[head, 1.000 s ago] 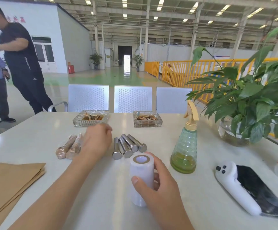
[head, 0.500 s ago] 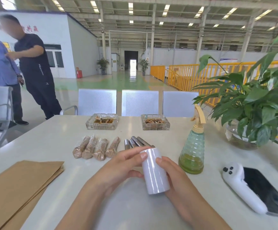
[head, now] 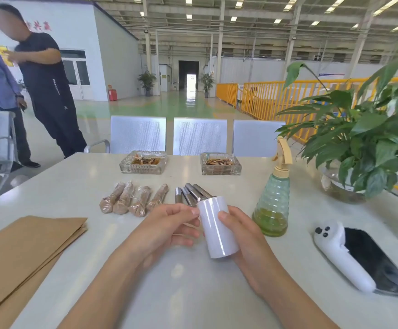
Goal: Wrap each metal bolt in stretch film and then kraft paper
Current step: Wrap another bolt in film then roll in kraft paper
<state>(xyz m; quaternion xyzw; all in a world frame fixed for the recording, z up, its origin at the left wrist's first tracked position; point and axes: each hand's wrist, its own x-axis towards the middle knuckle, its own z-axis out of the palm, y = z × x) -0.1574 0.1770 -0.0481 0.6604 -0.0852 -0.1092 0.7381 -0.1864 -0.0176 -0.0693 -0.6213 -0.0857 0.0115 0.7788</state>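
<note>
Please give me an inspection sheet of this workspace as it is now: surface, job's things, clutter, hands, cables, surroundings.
Surface: white table, glossy.
Job's things: four wrapped bolts in a row; bare bolts beside them, partly hidden by the film roll; kraft paper stacked at the left.
Clutter: two ashtrays, spray bottle, controller on a phone, potted plant.
Hands: right hand grips the roll; left hand pinches at its upper edge.
Cables: nothing seen.
Surroundings: three chairs behind the table, two people standing at the left, yellow railing.
</note>
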